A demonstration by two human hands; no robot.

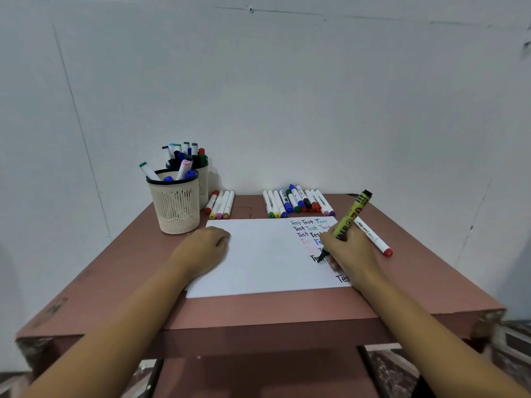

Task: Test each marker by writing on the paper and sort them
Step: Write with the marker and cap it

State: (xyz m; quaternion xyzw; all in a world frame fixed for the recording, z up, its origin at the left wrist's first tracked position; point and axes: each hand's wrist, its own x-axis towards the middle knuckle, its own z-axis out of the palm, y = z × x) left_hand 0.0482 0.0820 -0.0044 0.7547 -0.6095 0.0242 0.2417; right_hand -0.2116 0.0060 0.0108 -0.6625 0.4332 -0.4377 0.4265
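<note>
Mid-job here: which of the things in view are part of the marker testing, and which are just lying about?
In the job: green marker in right hand, paper under left hand, front cup, back cup, left row, right row, red-capped marker.
Just there: table, wall.

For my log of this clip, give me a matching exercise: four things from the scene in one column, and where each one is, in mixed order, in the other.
Things:
1. green marker
2. red-capped marker
3. left hand
4. front cup

Places:
a. lies on the table, right of the paper
b. rests on the paper's left part
c. gripped by the right hand, tip at the paper
d. stands at the table's back left, markers inside

Pairs: 1-c, 2-a, 3-b, 4-d.
</note>
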